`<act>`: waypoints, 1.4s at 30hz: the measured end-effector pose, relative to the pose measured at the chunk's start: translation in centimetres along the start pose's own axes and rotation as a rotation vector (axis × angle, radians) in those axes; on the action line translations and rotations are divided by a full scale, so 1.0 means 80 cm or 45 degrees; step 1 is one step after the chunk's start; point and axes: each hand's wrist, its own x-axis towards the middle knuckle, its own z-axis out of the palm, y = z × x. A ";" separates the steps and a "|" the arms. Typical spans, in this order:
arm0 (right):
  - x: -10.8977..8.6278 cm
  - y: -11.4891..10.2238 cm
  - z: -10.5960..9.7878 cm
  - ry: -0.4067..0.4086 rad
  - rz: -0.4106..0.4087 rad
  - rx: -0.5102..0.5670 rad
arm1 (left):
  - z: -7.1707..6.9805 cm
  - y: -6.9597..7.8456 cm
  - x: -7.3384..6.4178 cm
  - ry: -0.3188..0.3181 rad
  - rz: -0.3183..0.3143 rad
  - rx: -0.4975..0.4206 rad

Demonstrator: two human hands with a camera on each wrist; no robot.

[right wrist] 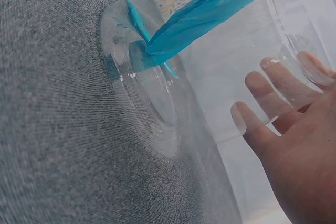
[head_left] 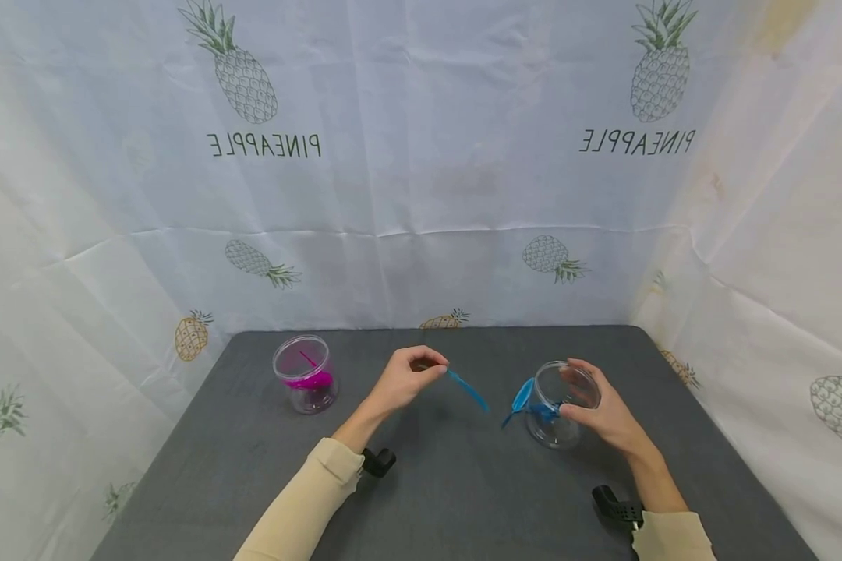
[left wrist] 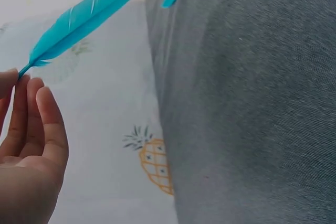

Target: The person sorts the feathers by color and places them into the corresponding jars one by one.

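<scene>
My left hand (head_left: 401, 383) pinches a blue feather (head_left: 468, 391) by its quill between thumb and fingertips. In the left wrist view the feather (left wrist: 84, 20) points up and to the right, held above the table. My right hand (head_left: 609, 411) grips a clear round jar (head_left: 553, 438) near its rim, with the thumb on the near side and fingers round the far side. Another blue feather (head_left: 522, 396) shows at the jar's left side. More blue (head_left: 547, 411) appears through the jar wall. The right wrist view has blue feathers (right wrist: 199, 19) overlapping the jar.
A second clear jar (head_left: 312, 401) with magenta feathers (head_left: 312, 380) stands at the back left of the dark grey table (head_left: 449, 491). A pale curtain (head_left: 407, 171) printed with pineapples hangs behind and at both sides. Each wrist carries a black camera mount (head_left: 379, 461).
</scene>
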 end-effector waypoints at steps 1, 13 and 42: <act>0.000 0.000 0.000 0.000 -0.002 0.001 | 0.001 0.002 0.001 0.002 0.010 0.001; 0.003 -0.004 0.000 0.010 -0.006 0.000 | 0.010 0.030 0.016 -0.014 0.189 -0.017; 0.001 0.000 0.001 0.024 -0.001 -0.012 | 0.044 0.080 0.045 0.047 0.469 0.049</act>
